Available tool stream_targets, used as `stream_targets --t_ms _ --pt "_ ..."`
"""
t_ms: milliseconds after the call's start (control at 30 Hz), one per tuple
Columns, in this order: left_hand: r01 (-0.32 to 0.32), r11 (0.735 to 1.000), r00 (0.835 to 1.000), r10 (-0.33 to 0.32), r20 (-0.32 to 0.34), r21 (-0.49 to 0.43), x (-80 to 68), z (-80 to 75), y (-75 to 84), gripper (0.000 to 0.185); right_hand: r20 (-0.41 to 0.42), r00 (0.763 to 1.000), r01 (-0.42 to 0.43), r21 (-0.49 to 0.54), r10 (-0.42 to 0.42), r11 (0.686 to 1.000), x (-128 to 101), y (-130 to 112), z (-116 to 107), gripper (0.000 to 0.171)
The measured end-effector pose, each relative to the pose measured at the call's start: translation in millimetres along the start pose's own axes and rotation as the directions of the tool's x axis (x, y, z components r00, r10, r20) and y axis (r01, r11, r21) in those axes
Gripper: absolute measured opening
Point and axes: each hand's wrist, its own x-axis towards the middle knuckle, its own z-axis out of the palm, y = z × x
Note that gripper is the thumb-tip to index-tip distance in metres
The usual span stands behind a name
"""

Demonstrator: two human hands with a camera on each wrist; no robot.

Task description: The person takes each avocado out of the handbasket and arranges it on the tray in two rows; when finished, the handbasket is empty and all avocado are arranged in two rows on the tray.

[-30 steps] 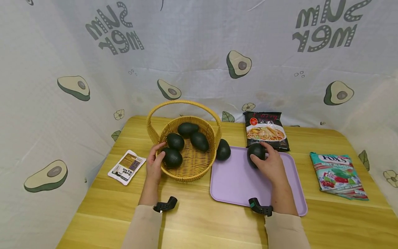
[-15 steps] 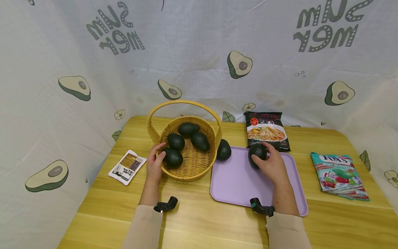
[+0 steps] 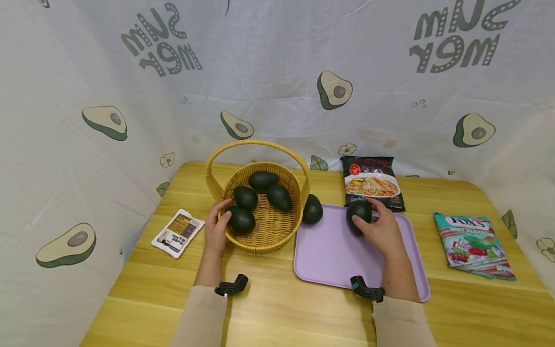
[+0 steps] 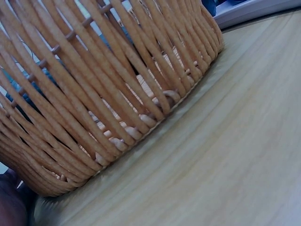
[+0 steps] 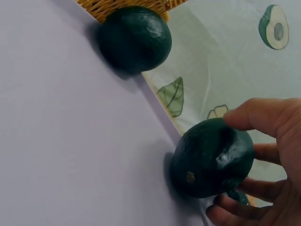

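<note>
My left hand [image 3: 214,230] holds the left side of the yellow wicker basket [image 3: 270,233], thumb and index finger at the rim. Several dark green avocados [image 3: 279,197] lie inside; the nearest one [image 3: 241,220] is right beside my thumb. In the left wrist view the woven wall [image 4: 94,80] hides most of the contents. My right hand [image 3: 381,229] grips another avocado [image 3: 356,212] over the far side of the lilac tray [image 3: 325,260]. The right wrist view shows thumb and fingers around this avocado [image 5: 207,160]. One more avocado [image 3: 312,209] sits at the tray's far left corner, by the basket.
Behind the tray lies a black noodle packet [image 3: 373,180]. A teal candy bag [image 3: 474,246] is on the right of the wooden table [image 3: 277,308], and a small white packet [image 3: 178,233] on the left. A printed curtain [image 3: 269,72] hangs behind.
Both hands stay nearly still. The whole head view has shifted very slightly to the right.
</note>
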Motion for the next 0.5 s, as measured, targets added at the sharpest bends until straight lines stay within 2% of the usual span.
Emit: stream_targets --t_ms 367,500 --pt "0.030 1.000 0.999 -0.030 0.013 -0.006 -0.9 -0.7 1.1 0.035 -0.101 0.995 0.020 0.015 -0.019 1.000 -12.9 -25.0 -11.2 0.074" --pt "0.024 1.000 1.000 -0.023 0.015 -0.007 -0.8 -0.6 1.2 0.035 -0.054 0.998 0.021 0.003 -0.021 1.000 -9.5 -23.6 -2.1 0.075"
